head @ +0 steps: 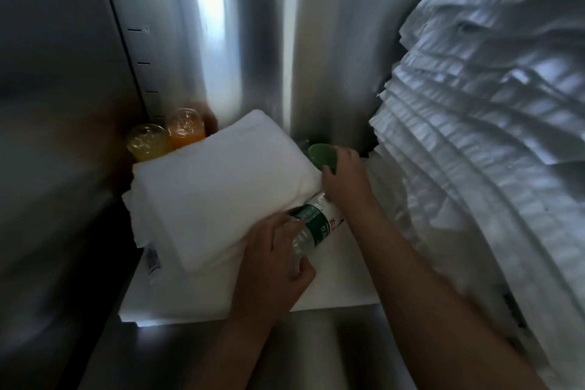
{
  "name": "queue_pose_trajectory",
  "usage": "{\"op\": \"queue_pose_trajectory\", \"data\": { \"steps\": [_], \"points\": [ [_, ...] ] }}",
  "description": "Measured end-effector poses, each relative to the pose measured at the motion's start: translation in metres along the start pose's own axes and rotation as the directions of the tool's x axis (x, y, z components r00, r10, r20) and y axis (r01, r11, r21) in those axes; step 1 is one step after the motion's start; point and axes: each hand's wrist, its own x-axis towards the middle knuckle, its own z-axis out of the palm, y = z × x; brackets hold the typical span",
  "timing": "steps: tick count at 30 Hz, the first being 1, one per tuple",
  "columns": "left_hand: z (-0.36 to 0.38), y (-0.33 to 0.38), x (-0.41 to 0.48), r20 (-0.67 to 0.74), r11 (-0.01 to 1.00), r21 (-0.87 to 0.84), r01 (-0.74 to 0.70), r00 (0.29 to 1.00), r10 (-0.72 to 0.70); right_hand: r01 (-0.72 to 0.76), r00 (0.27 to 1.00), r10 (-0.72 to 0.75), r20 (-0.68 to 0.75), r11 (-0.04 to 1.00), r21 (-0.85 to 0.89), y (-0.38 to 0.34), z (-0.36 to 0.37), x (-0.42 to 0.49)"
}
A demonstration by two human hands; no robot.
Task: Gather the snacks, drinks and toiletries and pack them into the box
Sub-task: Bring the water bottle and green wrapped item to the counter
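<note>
On the steel shelf, beside a folded white towel (221, 187), the left hand (272, 263) is gripping a clear water bottle (316, 222) with a green label, fingers and thumb wrapping its body. Further back, the right hand (345, 174) is curling its fingers over what is probably a green bottle (318, 152), blurred here. A yellow drink (147, 144) and an orange drink (186, 130) are sitting behind the towel.
</note>
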Motion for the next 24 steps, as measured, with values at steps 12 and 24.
{"op": "queue_pose_trajectory", "data": {
  "steps": [12,24],
  "points": [
    [0.003,-0.005,0.004,-0.008,1.000,0.008,0.004,1.000,-0.004,-0.020,0.991,0.029,0.132,0.997,-0.075,0.013,0.017,0.050],
    [0.002,-0.005,0.001,0.023,1.000,0.028,-0.012,1.000,0.012,0.160,0.956,-0.187,-0.228,0.978,-0.130,0.003,0.006,0.022]
  ]
}}
